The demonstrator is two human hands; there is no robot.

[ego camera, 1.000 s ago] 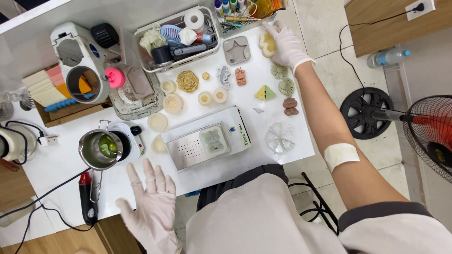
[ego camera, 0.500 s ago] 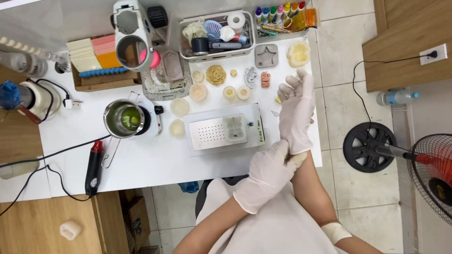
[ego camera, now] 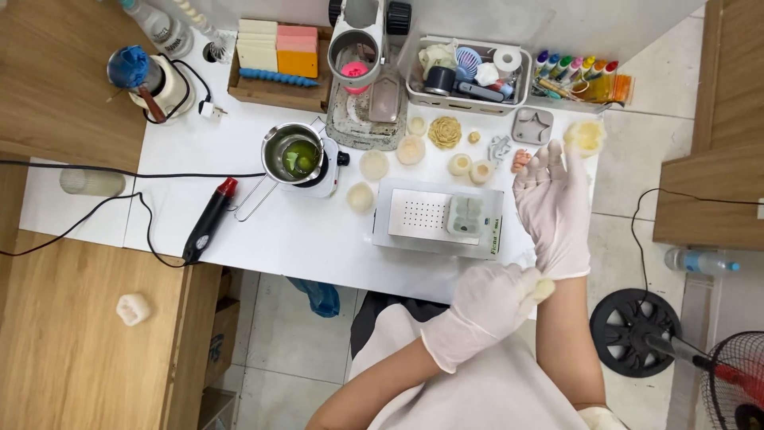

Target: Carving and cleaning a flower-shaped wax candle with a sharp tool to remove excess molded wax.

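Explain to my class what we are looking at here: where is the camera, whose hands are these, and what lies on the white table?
The camera sits on a person's head and looks straight down. Both hands wear thin white gloves. The left hand grips the glove cuff at the right wrist; the right hand is raised with fingers spread and holds nothing. On the white table lie a small metal pot of green liquid on a hotplate, a black and red heat tool, a perforated metal tray, round pale moulded pieces, a star mould and coloured bottles.

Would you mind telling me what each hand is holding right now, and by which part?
The left hand pinches the cuff of the white glove at the right wrist. The right hand holds nothing, fingers spread.
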